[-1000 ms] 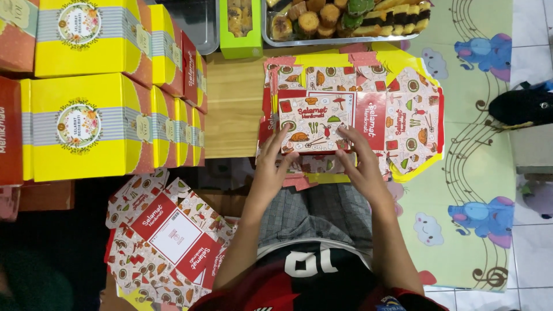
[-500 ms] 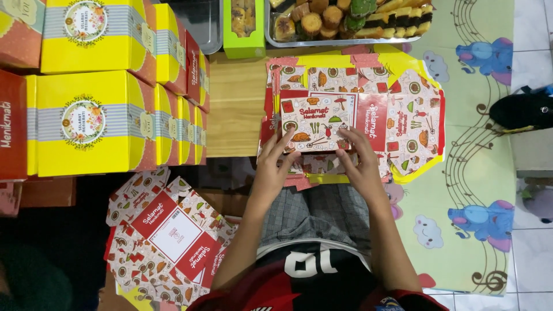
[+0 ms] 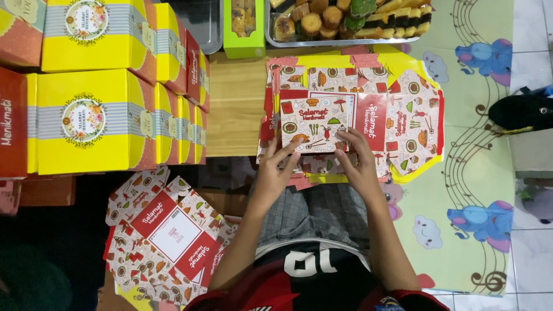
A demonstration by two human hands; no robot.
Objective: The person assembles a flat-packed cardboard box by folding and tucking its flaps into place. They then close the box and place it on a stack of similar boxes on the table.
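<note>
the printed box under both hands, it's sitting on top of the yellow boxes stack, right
Not quite. In the head view the printed box under both hands lies on a pile of flat printed cartons on the wooden table; the yellow boxes stand apart.

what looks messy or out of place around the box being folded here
The flat box blanks under both hands are fanned askew, with yellow and red edges sticking out unevenly. A second pile of blanks lies tilted by the left hand. The yellow boxes stand neatly; nothing spilled.
</note>
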